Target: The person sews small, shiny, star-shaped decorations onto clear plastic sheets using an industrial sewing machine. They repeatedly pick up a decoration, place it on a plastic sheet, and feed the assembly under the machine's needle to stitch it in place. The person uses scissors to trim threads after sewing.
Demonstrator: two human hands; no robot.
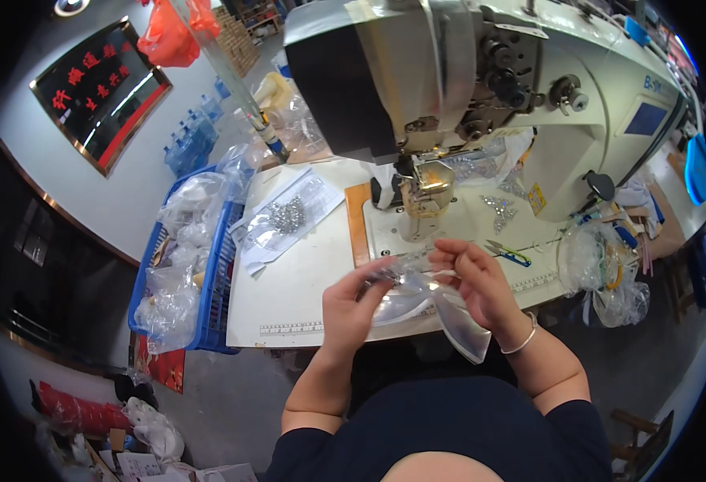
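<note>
In front of the sewing machine (425, 189), my left hand (353, 305) pinches the left end of a shiny, see-through plastic piece (464, 328). My right hand (480, 285) has its fingers curled at the piece's upper right part, and a wide flap hangs below it past the table's front edge. Small glittering bits show near my left fingertips, too blurred to name. Just right of my right hand lies a pair of yellow-green and blue thread snips (509, 254). Both hands are below the needle area, apart from it.
On the white table (288, 293), a paper sheet (321, 193) bears a heap of sparkling pieces (287, 215). More sparkling pieces (499, 210) lie beside the machine. A blue basket (226, 257) of plastic bags stands left; a clear bag (618, 297) hangs at the right edge.
</note>
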